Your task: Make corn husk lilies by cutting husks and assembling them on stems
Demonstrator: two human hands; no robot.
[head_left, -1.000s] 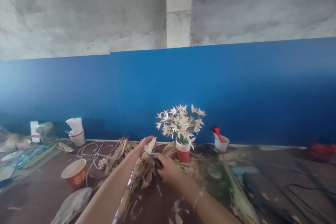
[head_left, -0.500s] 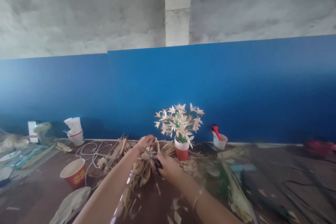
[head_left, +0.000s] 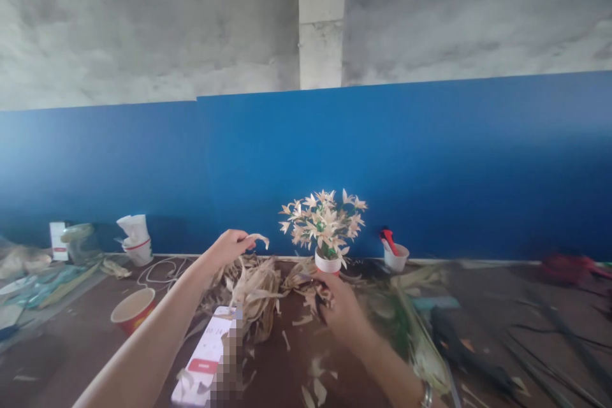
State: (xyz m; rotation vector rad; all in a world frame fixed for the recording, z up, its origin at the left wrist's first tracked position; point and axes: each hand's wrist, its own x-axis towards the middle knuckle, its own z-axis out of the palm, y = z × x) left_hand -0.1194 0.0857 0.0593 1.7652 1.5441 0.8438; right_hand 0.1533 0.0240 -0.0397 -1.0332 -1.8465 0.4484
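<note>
My left hand (head_left: 232, 247) is raised over the husk pile, its fingers pinching a small pale strip of dried corn husk (head_left: 261, 240). My right hand (head_left: 340, 309) is closed around dark-handled scissors (head_left: 320, 309), in front of the potted flowers. The scissors are partly hidden by the fingers. Between my arms lies a heap of dry corn husks (head_left: 261, 293). Cream husk-like flowers (head_left: 325, 220) on green stems stand in a red and white cup (head_left: 327, 263), its lower part covered by my right hand.
A lit phone (head_left: 205, 357) lies beside my left forearm, with a red paper tub (head_left: 136, 312) to its left. At the back stand a cup of tissues (head_left: 138, 248) and a white cup (head_left: 398, 258) with a red-handled tool. Husk scraps (head_left: 315, 389) litter the brown table; cables (head_left: 549, 350) lie right.
My left hand has lifted up and left out of the husks with a strip. My right hand has moved right with the scissors, away from the pile. The phone is now uncovered.
</note>
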